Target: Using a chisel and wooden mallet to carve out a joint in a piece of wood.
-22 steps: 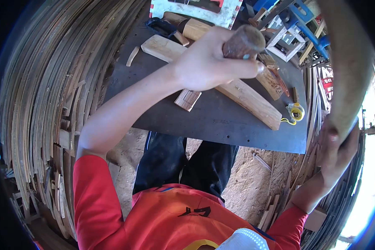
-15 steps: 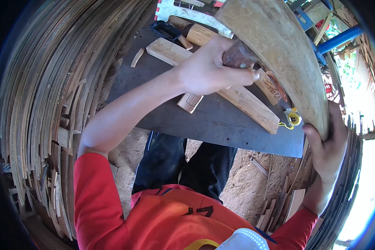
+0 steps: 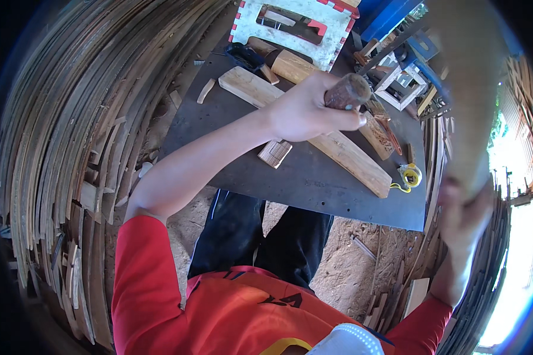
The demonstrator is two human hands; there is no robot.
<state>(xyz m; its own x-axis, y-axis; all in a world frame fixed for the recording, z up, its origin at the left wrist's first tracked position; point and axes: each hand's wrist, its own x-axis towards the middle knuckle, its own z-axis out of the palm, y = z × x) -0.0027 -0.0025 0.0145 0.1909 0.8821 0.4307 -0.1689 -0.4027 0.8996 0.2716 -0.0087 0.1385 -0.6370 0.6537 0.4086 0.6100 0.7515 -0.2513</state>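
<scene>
Head view, looking down: our left hand (image 3: 302, 111) is over the dark surface (image 3: 320, 188), its fingers wrapped tight around a thick brown handle (image 3: 347, 92) whose blunt end shows to the right. Beneath that hand a pale board (image 3: 355, 163) slants from upper left to lower right; our hand hides what the handle's far end meets. Off the surface's right side, our right hand (image 3: 466, 216), blurred, has its fingers closed around the lower end of a raised wooden club (image 3: 471, 100), apart from the handle. We judge the step to be striking the handle with the club; the next move seems to call for a square blow, left fingers kept clear. Near us lies a grooved block (image 3: 275, 154); a yellow tape measure (image 3: 410, 175) sits by the board's right end.
</scene>
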